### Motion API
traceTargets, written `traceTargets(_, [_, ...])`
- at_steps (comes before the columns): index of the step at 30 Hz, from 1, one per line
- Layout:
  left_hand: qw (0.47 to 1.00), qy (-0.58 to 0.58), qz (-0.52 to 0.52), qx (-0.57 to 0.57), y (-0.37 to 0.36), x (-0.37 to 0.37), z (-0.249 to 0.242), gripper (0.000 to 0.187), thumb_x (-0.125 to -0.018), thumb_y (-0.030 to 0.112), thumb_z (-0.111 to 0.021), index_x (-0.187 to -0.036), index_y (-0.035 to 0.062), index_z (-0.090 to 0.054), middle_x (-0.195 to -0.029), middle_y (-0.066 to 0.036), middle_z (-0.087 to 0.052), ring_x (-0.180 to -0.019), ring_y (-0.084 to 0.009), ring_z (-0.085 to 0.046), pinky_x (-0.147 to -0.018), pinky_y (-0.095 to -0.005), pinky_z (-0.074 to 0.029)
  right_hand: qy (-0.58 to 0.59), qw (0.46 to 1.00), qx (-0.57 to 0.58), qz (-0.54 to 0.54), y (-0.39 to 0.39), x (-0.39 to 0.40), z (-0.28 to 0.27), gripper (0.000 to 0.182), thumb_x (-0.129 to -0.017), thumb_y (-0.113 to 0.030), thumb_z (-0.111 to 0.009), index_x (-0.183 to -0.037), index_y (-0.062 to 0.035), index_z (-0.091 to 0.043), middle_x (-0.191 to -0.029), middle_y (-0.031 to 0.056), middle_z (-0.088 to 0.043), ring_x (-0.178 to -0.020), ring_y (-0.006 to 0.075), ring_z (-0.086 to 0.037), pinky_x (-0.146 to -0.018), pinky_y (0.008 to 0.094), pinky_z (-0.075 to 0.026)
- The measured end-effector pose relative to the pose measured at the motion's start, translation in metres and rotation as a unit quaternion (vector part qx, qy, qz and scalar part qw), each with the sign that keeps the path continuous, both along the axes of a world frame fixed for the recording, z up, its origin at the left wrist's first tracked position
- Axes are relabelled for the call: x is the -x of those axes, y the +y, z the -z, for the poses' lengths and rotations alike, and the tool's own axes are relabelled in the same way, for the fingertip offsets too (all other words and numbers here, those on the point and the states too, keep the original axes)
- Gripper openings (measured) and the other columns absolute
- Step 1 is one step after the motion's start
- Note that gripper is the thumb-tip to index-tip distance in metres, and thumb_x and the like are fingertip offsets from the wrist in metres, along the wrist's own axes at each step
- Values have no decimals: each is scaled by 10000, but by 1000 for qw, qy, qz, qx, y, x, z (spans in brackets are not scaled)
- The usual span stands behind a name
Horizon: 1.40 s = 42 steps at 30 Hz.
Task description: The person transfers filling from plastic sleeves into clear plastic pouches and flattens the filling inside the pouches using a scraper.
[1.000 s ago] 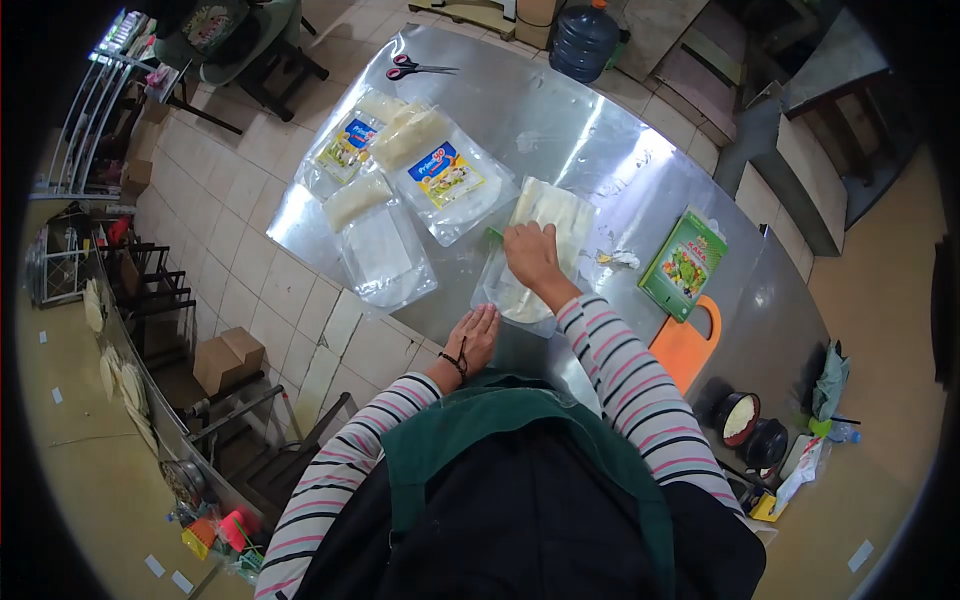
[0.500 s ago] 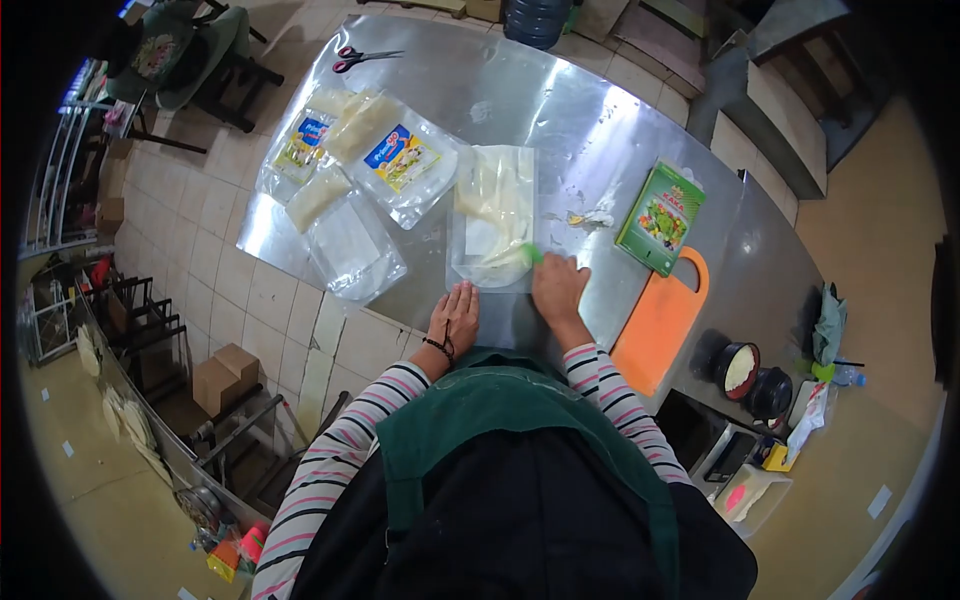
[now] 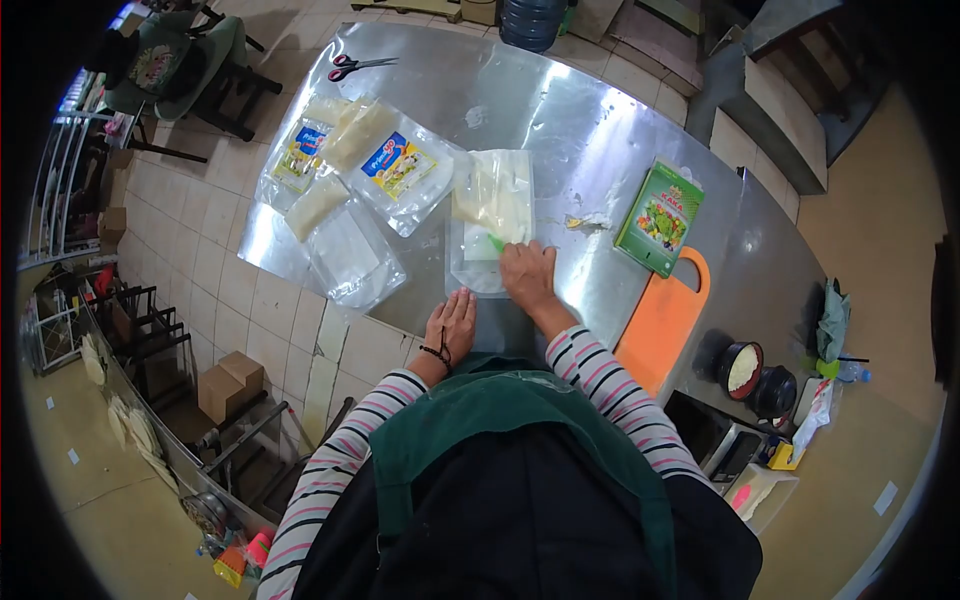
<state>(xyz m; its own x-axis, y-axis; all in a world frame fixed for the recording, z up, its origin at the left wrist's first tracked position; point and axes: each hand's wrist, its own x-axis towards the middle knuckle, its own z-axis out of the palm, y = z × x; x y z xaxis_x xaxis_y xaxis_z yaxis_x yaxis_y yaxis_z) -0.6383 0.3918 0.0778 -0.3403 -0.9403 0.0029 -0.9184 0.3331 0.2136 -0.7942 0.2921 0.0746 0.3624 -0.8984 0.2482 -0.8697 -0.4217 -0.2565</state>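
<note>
A clear plastic bag lies flat on the metal table in front of me, with a pale, creamy filling in its far part. My right hand is closed round a small green flat tool, perhaps a scraper, pressed against the bag just below the filling. The rest of that tool is hidden by the fingers. At the bag's near left corner, my left hand rests with its fingers stretched out flat. To the left lie a labelled pouch and an unlabelled pouch, both with pale filling.
Another labelled pouch lies further left, and scissors sit at the far left corner. On the right are a green box, an orange cutting board and a bowl of white food. A crumpled scrap lies between bag and box.
My right hand has moved left with the green tool. The filling in the near part of the bag has shifted towards its far end. My left hand stays nearly in place.
</note>
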Motion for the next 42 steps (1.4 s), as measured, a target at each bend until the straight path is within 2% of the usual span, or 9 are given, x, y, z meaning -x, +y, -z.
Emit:
traceTargets(10, [999, 31, -16, 12, 3, 0, 4, 388, -719, 95, -519, -1094, 1, -548, -1171, -162, -530, -1056, -260, -536, -849, -369, -436, -9, 991, -109, -71, 38, -10, -4, 120, -792, -201, -478, -708, -122, -510, -668, 27, -538, -696, 232, -493, -634, 420, -286])
traceTargets(17, [999, 15, -14, 33, -8, 6, -7, 348, -709, 112, -534, -1043, 26, -577, -1126, -148, -559, -1001, -254, -563, -817, -389, -442, 35, 997, -51, -52, -20, 22, -10, 77, -759, -138, -455, -775, -115, -527, -733, 46, -566, -752, 219, -506, -651, 412, -314])
traceTargets(20, [924, 18, -148, -351, -46, 19, -63, 320, -727, 221, -506, -989, 46, -564, -1168, -165, -520, -921, -295, -546, -824, -450, -387, 30, 992, -121, -18, 3, 12, -14, 89, -761, -152, -464, -810, -111, -527, -807, 66, -580, -800, 234, -510, -664, 412, -312])
traceTargets(21, [926, 17, -146, -348, -54, 25, -57, 320, -727, 221, -506, -989, 46, -564, -1168, -165, -520, -921, -295, -546, -824, -450, -387, 16, 989, -148, 6, 14, 9, -13, 88, -762, -157, -468, -810, -110, -525, -813, 73, -581, -807, 243, -512, -669, 411, -310])
traceTargets(23, [933, 211, -268, -111, -56, 37, -24, 466, -772, 270, -476, -1163, 17, -467, -1303, -187, -382, -1139, -329, -413, -947, -463, -292, -16, 986, -162, 24, 35, 6, -8, 91, -762, -167, -476, -814, -108, -523, -809, 78, -581, -806, 254, -511, -674, 410, -309])
traceTargets(24, [934, 214, -265, -111, -59, 44, -3, 466, -772, 270, -476, -1163, 17, -467, -1303, -187, -382, -1139, -329, -413, -947, -463, -292, -46, 983, -173, 41, 38, 6, -8, 96, -763, -177, -485, -818, -106, -520, -805, 84, -581, -805, 265, -511, -679, 409, -308])
traceTargets(26, [932, 156, -326, -24, -65, 57, 29, 645, -796, 302, -471, -1318, -12, -259, -1403, -200, -180, -1299, -357, -149, -1033, -475, -144, -61, 976, -200, 62, 34, 6, -20, 114, -790, -198, -483, -831, -99, -520, -797, 78, -563, -799, 265, -497, -666, 404, -301])
traceTargets(29, [955, 104, -259, -99, -39, 52, 18, 731, -815, 327, -457, -1345, -57, -130, -1421, -217, -91, -1328, -350, -28, -1047, -501, -33, -25, 978, -201, 41, 35, 15, -28, 135, -815, -220, -486, -854, -96, -522, -798, 65, -538, -797, 256, -480, -652, 395, -290])
traceTargets(42, [976, 65, -172, -117, -5, 37, 9, 687, -822, 347, -418, -1331, -57, -195, -1417, -220, -117, -1323, -354, -75, -1031, -531, -65, 34, 988, 6, -148, 7, 36, -13, 53, -698, -134, -514, -742, -153, -490, -708, 4, -454, -717, 186, -467, -625, 356, -309])
